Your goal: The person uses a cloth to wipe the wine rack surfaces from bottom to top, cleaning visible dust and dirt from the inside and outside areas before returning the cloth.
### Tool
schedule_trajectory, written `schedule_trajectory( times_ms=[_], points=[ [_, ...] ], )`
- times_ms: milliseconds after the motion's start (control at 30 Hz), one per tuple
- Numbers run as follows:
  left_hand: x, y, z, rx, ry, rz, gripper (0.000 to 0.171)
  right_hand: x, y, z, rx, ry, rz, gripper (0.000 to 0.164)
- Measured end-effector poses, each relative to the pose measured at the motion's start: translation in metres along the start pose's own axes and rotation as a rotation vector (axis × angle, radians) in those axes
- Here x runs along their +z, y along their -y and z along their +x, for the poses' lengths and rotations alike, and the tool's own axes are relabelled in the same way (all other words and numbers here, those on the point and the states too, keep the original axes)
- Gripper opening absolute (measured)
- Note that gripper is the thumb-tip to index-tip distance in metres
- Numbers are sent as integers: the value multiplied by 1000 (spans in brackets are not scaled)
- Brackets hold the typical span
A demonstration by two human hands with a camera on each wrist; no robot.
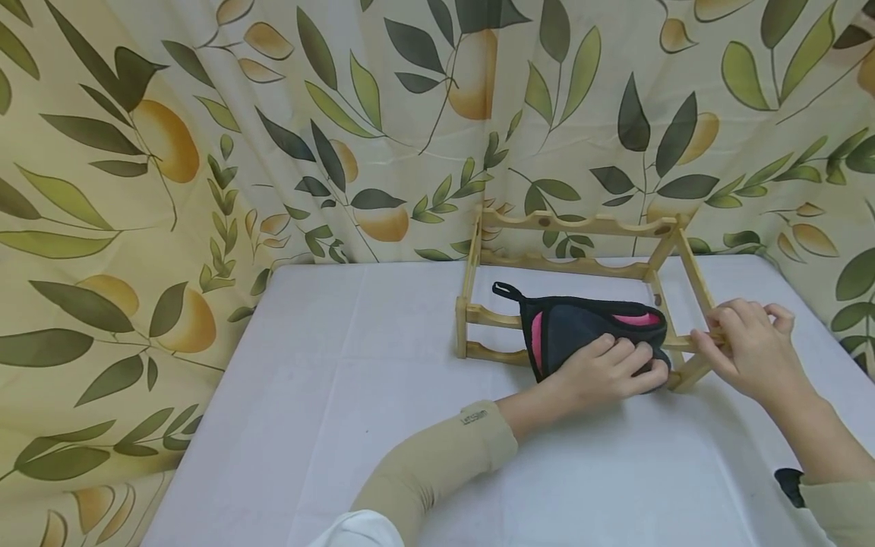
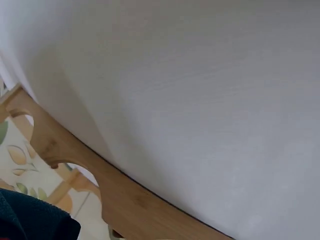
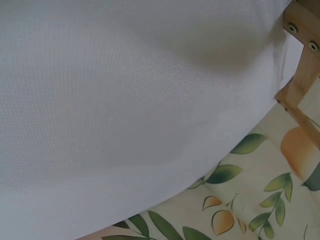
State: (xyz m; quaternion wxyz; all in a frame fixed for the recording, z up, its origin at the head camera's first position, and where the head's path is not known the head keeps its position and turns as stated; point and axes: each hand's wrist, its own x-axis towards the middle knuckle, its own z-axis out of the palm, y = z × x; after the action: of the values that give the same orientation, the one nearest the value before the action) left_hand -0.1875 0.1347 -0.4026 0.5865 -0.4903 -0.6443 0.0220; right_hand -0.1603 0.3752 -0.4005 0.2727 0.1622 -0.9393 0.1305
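A navy oven mitt [image 1: 563,338] with pink lining, black trim and a hanging loop lies across the front of a wooden rack [image 1: 577,266] with scalloped rails. My left hand [image 1: 608,368] holds the mitt near its right end, fingers bent over its lower edge. At the rack's front right corner, my right hand [image 1: 759,353] grips the wood between thumb and fingers. In the left wrist view a scalloped rail [image 2: 135,202] runs beside the mitt's dark fabric [image 2: 32,217]. The right wrist view catches only the rack's screwed end [image 3: 302,82]. Neither wrist view shows a hand.
White cloth covers the table [image 1: 307,395] beneath the rack. Behind it and along the left side hangs a curtain [image 1: 273,175] printed with leaves and fruit. A small black object [image 1: 789,486] shows beside the right sleeve.
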Motion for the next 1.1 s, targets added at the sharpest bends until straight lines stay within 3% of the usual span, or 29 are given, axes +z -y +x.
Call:
schedule_trajectory(
  times_ms=[133, 333, 600, 700, 900, 967, 1100],
  points=[
    [1, -1, 2, 4, 46, -2, 23, 0, 0, 0, -6, -11, 1, 52],
    [1, -1, -8, -3, 106, 2, 24, 0, -1, 0, -15, -19, -3, 53],
    [-2, 2, -19, -9, 136, -1, 25, 1, -1, 0, -18, -24, 6, 53],
    [-5, 3, -19, -12, 103, -1, 24, 1, -1, 0, -22, -28, 8, 53],
    [-23, 2, -14, 35, -49, -7, 20, 1, -1, -1, 10, -4, -5, 51],
    [-34, -1, -15, 80, -58, -25, 20, 0, -1, -2, 14, -4, -2, 51],
    [-55, -5, -24, 132, -7, -66, 22, 1, -1, -1, -1, -18, 13, 51]
  ],
)
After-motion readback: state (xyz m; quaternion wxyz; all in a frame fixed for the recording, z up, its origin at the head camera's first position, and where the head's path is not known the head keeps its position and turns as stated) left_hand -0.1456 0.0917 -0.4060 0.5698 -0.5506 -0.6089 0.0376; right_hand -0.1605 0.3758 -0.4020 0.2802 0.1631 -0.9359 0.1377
